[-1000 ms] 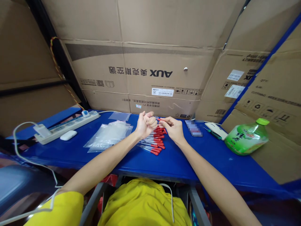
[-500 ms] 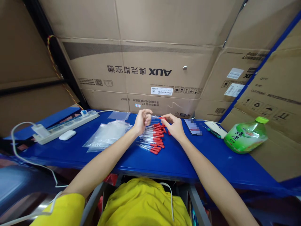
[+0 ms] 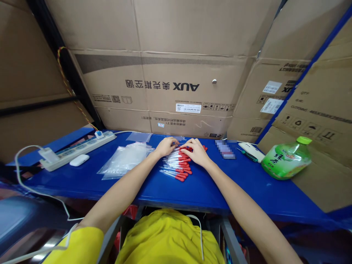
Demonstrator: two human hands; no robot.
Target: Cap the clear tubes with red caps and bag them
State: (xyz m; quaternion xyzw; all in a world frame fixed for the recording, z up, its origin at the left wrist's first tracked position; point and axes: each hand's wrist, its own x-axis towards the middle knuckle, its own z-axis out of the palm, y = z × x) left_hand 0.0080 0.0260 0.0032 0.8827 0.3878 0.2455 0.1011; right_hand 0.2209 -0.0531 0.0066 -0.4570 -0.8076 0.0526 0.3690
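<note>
A row of clear pipettes with red bulbs [image 3: 178,169] lies side by side on the blue table [image 3: 198,190], straight ahead of me. Both my hands rest on the far end of that row. My left hand [image 3: 166,146] lies palm down over the clear tips, its fingers stretched and slightly bent. Over the red bulbs my right hand [image 3: 197,152] is flat, fingers spread. Neither hand has lifted a pipette. A few red bulbs show just past my right fingertips.
Clear plastic bags [image 3: 124,160] lie left of the pipettes. Further left are a white power strip [image 3: 79,148] and a small white case [image 3: 79,160]. To the right sit a blurred phone [image 3: 224,149], a white device [image 3: 251,149] and a green bottle [image 3: 286,161] on its side. Cardboard boxes [image 3: 165,84] wall in the back.
Both hands were raised, holding one pipette between them. They have come down onto the row and now lie flat on it, the pipette back among the others.
</note>
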